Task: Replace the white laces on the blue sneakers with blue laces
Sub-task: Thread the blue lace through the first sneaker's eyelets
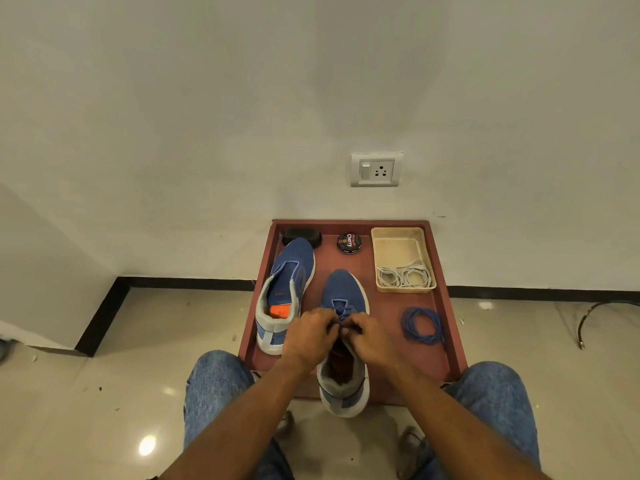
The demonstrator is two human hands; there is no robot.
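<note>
A blue sneaker (343,289) stands toe-away on the red-brown tray (446,271), its heel hanging over the near edge. A blue lace (341,308) runs through its front eyelets. My left hand (308,336) and my right hand (367,337) meet over the tongue, and each pinches an end of that lace. A second blue sneaker (287,282) without laces lies to the left, tilted on its side. A coiled blue lace (420,325) rests on the tray at the right. White laces (403,276) lie in a cream basket (398,242).
A round shoe-polish tin (349,242) and a black brush (301,236) sit at the tray's back. The tray stands against a white wall with a socket (376,169). My knees in jeans flank the tray's near edge. A cable (588,320) lies on the tiled floor at right.
</note>
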